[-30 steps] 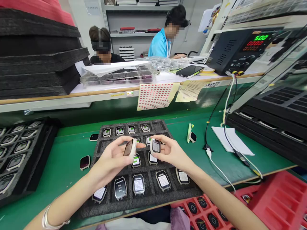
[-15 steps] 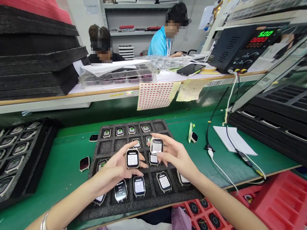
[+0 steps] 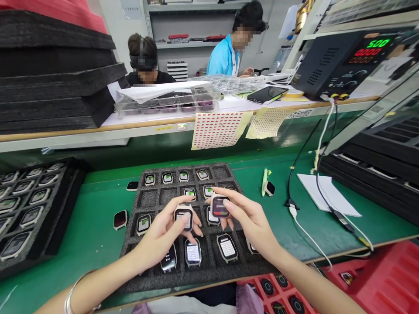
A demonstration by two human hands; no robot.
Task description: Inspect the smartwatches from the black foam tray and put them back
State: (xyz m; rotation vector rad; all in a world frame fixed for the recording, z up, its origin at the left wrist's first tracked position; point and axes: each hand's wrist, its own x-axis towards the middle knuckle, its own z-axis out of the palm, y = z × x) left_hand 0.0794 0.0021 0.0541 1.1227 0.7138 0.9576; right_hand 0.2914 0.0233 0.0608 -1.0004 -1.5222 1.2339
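My left hand (image 3: pixel 168 226) is closed around a square smartwatch (image 3: pixel 182 214), its thumb lying across the lit screen. In my right hand (image 3: pixel 248 216) is another smartwatch (image 3: pixel 218 203), face up, with a dark screen showing a red and green strip; my thumb touches its right side. Both are held over a black foam tray (image 3: pixel 152 197) with square pockets. Several watches rest in the pockets, among them one with a white list screen (image 3: pixel 227 247) near the front. My hands and forearms hide some of the pockets.
Two loose watches, one dark-screened (image 3: pixel 120 220), lie left of the tray. Another foam tray of watches (image 3: pixel 24 222) stands at far left. On the right are a green pen (image 3: pixel 264 181), cables (image 3: pixel 290 205), white paper (image 3: pixel 324 194) and a power supply (image 3: pixel 347 65). Two people sit beyond the shelf.
My left thumb has moved onto its watch's screen. The watch in my right hand has gone from a white list to a dark screen with coloured strip. The view has shifted slightly.
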